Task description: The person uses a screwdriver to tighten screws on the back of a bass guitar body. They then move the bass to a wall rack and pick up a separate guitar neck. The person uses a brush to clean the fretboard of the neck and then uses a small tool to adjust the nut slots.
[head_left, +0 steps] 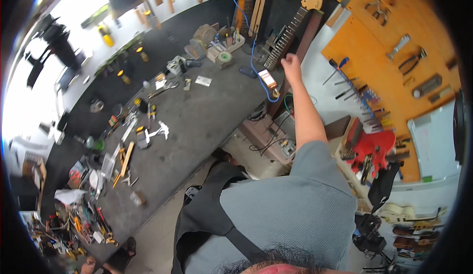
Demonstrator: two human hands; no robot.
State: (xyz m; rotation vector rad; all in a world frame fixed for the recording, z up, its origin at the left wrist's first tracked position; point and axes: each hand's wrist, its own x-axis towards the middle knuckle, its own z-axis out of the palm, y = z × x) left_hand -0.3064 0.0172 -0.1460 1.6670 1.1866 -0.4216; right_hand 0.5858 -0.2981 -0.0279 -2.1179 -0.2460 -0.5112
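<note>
My right arm stretches forward over the far right end of the dark workbench. At its end, my right hand (291, 66) has its fingers curled in, beside a guitar neck (288, 35) with a pale headstock that leans at the bench's end. What the fingers hold, if anything, is too small to make out. Just left of the hand lies a phone (268, 79) with a lit screen, with a blue cable (253, 52) running past it. My left hand is out of view.
The workbench (197, 121) curves away to the left, bearing calipers (158, 131), a wooden strip (127, 159) and a small block (138, 198). Hand tools cover the orange wall board (345, 42). A red guitar body (374, 148) stands at right. Part of another person (88, 265) shows lower left.
</note>
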